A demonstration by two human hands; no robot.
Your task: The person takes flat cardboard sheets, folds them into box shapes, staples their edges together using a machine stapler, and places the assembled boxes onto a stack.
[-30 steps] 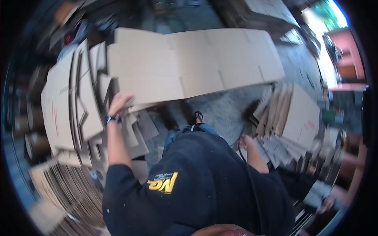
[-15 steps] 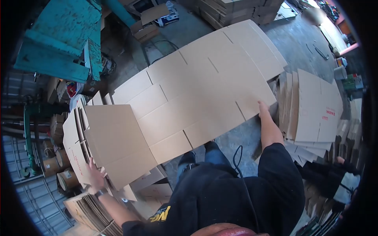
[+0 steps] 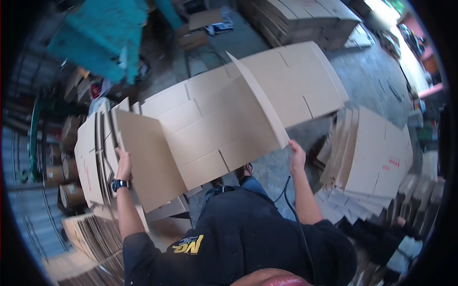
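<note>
A large brown cardboard box blank [image 3: 214,124] with cut slots and crease lines spans the space before me. Its left panel [image 3: 148,157] stands raised, and its right panel [image 3: 262,97] is folded upward, seen nearly edge-on. My left hand [image 3: 124,164], with a black watch on the wrist, is closed at the outer side of the left panel; its fingertips are partly hidden. The near corner of the right panel is pinched in my right hand [image 3: 296,156]. Beyond that fold, another flat cardboard sheet [image 3: 305,78] shows underneath.
Folded printed cartons [image 3: 93,167] stand at the left, and more lean in a stack [image 3: 377,152] at the right. Bundled cardboard [image 3: 305,21] sits at the back. A teal machine [image 3: 100,38] stands back left. At lower right is another person's dark sleeve [image 3: 377,243].
The right panel has gone from flat to raised, my right hand moving left and nearer with it. My left hand has moved up along the left panel, which now stands steeper.
</note>
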